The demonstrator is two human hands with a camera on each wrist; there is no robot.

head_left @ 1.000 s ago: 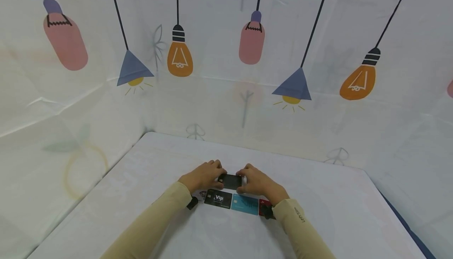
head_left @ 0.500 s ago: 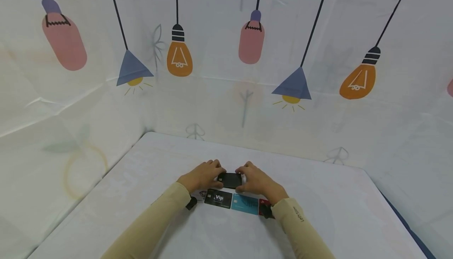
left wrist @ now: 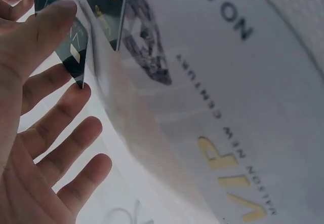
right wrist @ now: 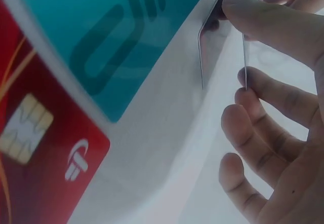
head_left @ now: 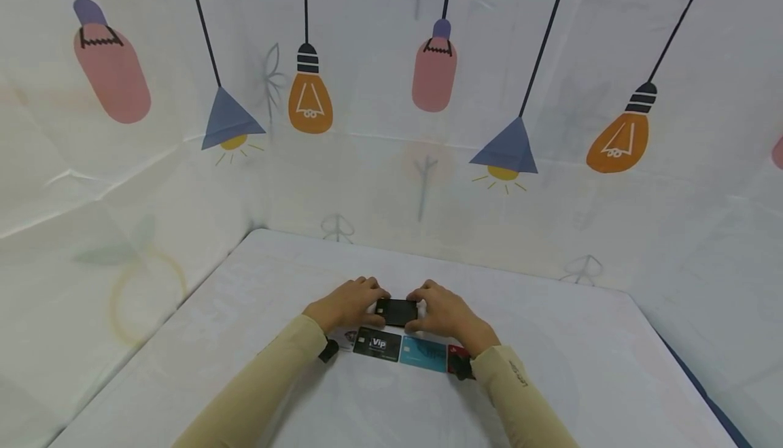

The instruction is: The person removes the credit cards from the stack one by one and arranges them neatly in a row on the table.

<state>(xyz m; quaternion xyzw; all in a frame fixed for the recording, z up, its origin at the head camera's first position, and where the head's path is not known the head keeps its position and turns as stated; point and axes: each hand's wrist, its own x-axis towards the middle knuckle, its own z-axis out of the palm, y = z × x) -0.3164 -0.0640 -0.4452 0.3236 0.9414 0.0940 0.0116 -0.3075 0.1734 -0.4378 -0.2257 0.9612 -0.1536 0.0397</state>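
A dark card (head_left: 397, 313) is held at its two short ends between both hands, behind a row of cards. My left hand (head_left: 349, 305) pinches its left end; in the left wrist view the thumb and fingertips of that hand (left wrist: 40, 102) are on the dark card (left wrist: 76, 49). The right end is pinched by my right hand (head_left: 446, 313); the right wrist view shows a thin card edge (right wrist: 245, 57) between thumb and fingers of this hand (right wrist: 283, 122). Whether the card touches the table cannot be told.
Nearer me lie a white card (head_left: 345, 339), a black Vip card (head_left: 376, 344), a teal card (head_left: 423, 353) and a red card (head_left: 453, 358), the last partly hidden by a dark wrist item. The white table (head_left: 275, 264) meets a lamp-patterned sheet (head_left: 379, 183) behind.
Both hands and the dark card have shifted very slightly left, with the same hold on the card. The row of cards has stayed where it was.
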